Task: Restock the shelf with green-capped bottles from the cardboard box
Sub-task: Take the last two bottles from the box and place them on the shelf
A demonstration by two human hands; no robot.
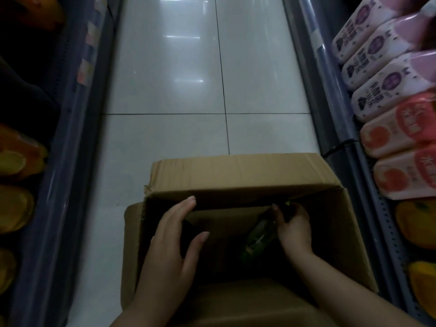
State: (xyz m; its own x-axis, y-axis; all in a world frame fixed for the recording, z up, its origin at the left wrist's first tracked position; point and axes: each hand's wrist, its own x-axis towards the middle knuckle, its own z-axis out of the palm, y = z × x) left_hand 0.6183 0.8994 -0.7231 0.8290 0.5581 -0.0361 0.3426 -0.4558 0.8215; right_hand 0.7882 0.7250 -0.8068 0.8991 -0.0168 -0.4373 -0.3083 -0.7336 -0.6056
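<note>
Fingers (280, 214) of the right hand (295, 228) curl around the neck of a green-capped bottle (259, 234), ready to lift it. It lies at 3 o'clock inside the cardboard box (236, 175). Left hand (174, 234) hovers, fingers straight, above the box.

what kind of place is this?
Most likely a shop aisle during restocking: shelves on both sides, the right one packed with purple-labelled bottles, and an open cardboard box on a white tiled floor.
</note>
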